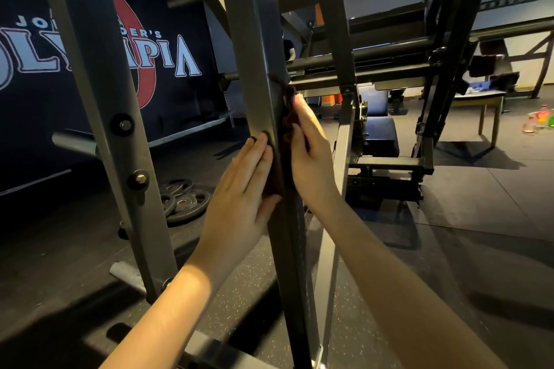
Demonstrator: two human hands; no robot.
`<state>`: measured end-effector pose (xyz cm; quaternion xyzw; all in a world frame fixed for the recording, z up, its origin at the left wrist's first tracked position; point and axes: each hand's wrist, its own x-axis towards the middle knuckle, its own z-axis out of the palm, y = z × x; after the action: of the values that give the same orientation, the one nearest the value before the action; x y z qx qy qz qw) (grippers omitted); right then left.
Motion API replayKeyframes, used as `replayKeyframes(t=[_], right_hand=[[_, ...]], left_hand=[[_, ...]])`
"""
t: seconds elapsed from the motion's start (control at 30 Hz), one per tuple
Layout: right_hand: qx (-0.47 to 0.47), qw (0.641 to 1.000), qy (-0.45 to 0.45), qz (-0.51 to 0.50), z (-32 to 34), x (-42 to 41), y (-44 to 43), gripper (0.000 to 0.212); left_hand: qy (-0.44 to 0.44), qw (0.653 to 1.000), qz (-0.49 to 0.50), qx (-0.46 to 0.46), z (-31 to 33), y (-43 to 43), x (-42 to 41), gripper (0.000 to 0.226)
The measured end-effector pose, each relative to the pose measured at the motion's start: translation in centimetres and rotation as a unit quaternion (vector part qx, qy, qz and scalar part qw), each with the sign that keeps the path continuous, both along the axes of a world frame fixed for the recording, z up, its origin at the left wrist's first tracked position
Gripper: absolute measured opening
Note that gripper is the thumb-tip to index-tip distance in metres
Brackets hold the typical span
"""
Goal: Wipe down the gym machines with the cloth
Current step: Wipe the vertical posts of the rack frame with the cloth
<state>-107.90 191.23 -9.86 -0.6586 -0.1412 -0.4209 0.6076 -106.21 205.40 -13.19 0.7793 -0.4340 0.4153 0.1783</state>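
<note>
On the left face of the post point(257, 63), my left hand point(242, 189) lies flat, fingers straight, pinning the cloth point(286, 118). Wrapped round the post, the cloth reaches my right hand point(311, 159), likewise flat, probably so both faces get wiped together.

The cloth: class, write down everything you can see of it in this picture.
The cloth is dark maroon, a soft fabric that looks crumpled, and most of it is hidden. It is folded around the edge of a grey metal upright of the gym machine. The left hand presses it flat against the upright's near face. The right hand presses it from the other side, fingers straight. Its full size and shape cannot be seen.
</note>
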Motion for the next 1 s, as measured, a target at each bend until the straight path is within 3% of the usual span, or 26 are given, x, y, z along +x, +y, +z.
replayKeyframes(t=[0.1,0.17,0.23,0.47,0.57,0.7,0.73,0.9,1.0], right_hand=[[0.077,0.996,0.042,-0.021,-2.2,0.9,0.1,0.035],[0.071,0.996,0.035,-0.029,-5.8,-1.0,1.2,0.036],[0.069,0.996,0.049,0.033,-8.1,-3.2,2.6,0.042],[0.049,0.998,0.015,-0.024,-0.2,0.4,0.4,0.029],[0.086,0.995,0.03,-0.048,-3.6,0.2,0.8,0.035],[0.165,0.966,0.197,0.007,-11.0,-1.7,1.7,0.03],[0.158,0.966,0.203,0.01,-11.1,-2.0,1.9,0.027],[0.046,0.999,0.011,0.028,-3.0,-2.4,2.0,0.039],[0.069,0.997,0.023,0.012,-3.9,-1.4,1.7,0.039]], left_hand=[[-0.011,1.0,0.003,0.002,0.0,0.0,0.2,0.074],[-0.017,1.0,0.0,-0.002,-0.1,-0.1,0.3,0.076],[-0.022,1.0,0.0,-0.004,-0.1,-0.1,0.3,0.075],[-0.018,1.0,-0.011,-0.003,-0.2,0.0,0.3,0.074],[-0.02,1.0,-0.001,0.0,-0.2,0.0,0.3,0.076],[-0.013,1.0,0.011,-0.003,-0.2,-0.1,0.2,0.076],[-0.011,1.0,0.01,-0.004,-0.2,-0.1,0.2,0.076],[-0.016,1.0,-0.01,0.001,-0.1,0.1,0.1,0.079],[-0.018,1.0,-0.002,0.01,0.0,0.1,0.1,0.078]])
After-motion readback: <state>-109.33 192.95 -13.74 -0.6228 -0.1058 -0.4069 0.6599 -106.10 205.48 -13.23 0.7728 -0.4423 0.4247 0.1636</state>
